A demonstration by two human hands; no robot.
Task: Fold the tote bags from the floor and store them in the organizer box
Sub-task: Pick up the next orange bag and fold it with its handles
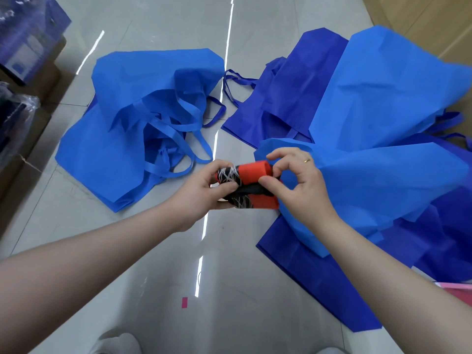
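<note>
Head view: blue tote bags [143,139] strewn over grey tiled floor [158,290].

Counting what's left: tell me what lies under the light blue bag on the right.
Dark blue bags show beneath the light blue bag. How many is hidden.

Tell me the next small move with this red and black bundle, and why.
Probably pull the black strap snug round the rolled red-and-black bag. The left hand grips one end, the right hand pinches the strap at the other, and it looks slack. No organizer box is in view.
</note>
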